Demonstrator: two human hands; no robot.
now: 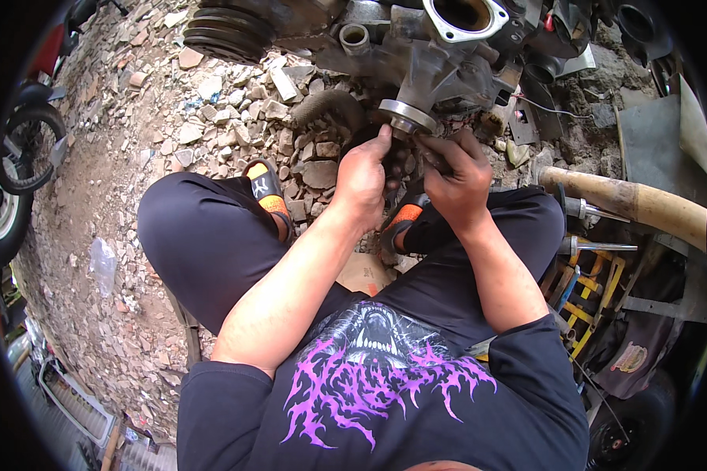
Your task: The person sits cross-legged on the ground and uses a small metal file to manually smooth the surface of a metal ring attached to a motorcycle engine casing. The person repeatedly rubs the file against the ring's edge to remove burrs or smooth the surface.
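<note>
A greasy engine assembly [424, 74] fills the top of the head view, with a silver round flange and hub [407, 112] on its lower end. My left hand [361, 177] is closed at the hub's lower left, thumb touching it and fingers mostly hidden behind. At the lower right of the hub, my right hand [457, 177] has bent fingers pressed close to it; whatever they hold is hidden. A grooved pulley [224, 35] sits at the engine's upper left, and a ribbed hose [318, 110] curves down behind my left hand.
Broken stone rubble [173, 133] covers the ground around my sandaled feet. Motorbike wheels [4, 216] and a plastic bag [102, 267] are on the left. A long tan pipe [628, 196], sheet metal [648, 137] and a yellow metal frame [581, 314] crowd the right.
</note>
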